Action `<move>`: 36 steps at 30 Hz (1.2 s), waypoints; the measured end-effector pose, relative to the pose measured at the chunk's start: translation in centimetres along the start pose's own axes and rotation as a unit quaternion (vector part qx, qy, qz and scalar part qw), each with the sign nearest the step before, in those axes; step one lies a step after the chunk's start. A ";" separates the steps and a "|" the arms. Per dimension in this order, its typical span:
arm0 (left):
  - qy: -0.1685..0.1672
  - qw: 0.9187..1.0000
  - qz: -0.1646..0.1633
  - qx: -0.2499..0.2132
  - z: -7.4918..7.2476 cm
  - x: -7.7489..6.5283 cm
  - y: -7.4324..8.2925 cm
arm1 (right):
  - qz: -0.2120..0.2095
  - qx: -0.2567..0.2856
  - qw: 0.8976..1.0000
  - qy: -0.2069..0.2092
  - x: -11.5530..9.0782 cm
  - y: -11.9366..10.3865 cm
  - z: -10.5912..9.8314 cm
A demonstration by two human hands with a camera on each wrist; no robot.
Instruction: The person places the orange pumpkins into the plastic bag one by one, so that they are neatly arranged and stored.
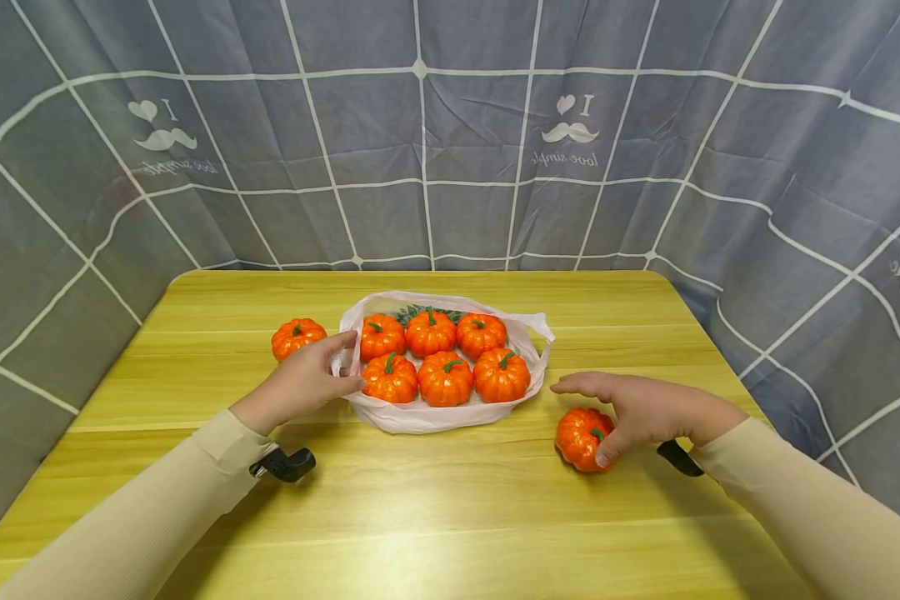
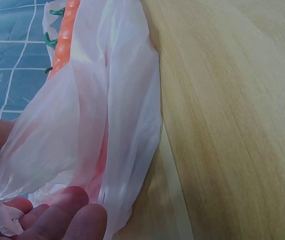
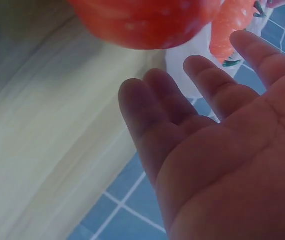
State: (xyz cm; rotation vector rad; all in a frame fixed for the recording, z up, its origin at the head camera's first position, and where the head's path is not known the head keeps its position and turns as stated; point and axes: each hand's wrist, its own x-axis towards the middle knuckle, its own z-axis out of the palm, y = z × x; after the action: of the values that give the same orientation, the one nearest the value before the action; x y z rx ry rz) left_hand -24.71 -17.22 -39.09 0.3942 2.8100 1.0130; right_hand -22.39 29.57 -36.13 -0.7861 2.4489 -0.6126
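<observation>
A white plastic bag (image 1: 412,421) lies spread open mid-table, with several small orange pumpkins (image 1: 446,380) standing in it in two rows. At the bag's left end, my left hand (image 1: 303,379) holds its edge; in the left wrist view the fingers (image 2: 57,215) curl about the thin plastic (image 2: 127,115). Right of the bag, a loose pumpkin (image 1: 576,437) sits on the table. Over and beside it is my right hand (image 1: 648,408), fingers extended and thumb by the pumpkin's near side. The right wrist view shows the palm and spread fingers (image 3: 142,107) beneath that pumpkin's edge (image 3: 147,30), apart from it.
Another loose pumpkin (image 1: 297,335) sits on the table just behind my left hand, left of the bag. The wooden table (image 1: 435,517) ends at a grey checked curtain (image 1: 465,142) at the back and sides. Inside the bag's back, something dark green is printed or lying.
</observation>
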 end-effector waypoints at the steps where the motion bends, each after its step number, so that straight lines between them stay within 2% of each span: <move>1: -0.001 1.000 -0.001 0.000 0.0 0.0 0.0 | 0.001 0.004 1.000 -0.001 0.0 0.1 0.1; 9: -0.005 1.000 -0.005 -0.004 0.0 0.0 0.0 | 0.025 0.043 0.999 -0.021 -0.1 0.7 1.0; 20: -0.009 1.000 -0.008 -0.006 0.0 -0.1 0.1 | 0.018 0.034 0.999 -0.025 0.1 1.6 1.6; 28: -0.008 1.000 -0.005 -0.007 -0.1 -0.1 0.2 | 0.047 0.072 0.995 -0.044 0.7 2.1 1.5; 36: -0.010 1.000 -0.004 -0.003 0.0 -0.1 0.1 | 0.050 0.090 0.993 -0.050 1.0 2.3 1.6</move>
State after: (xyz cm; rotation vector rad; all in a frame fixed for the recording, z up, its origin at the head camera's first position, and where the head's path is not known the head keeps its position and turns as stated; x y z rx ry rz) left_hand -24.61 -17.20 -39.05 0.3891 2.7871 1.0096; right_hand -23.12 30.23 -38.99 -0.6049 2.2887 -0.7253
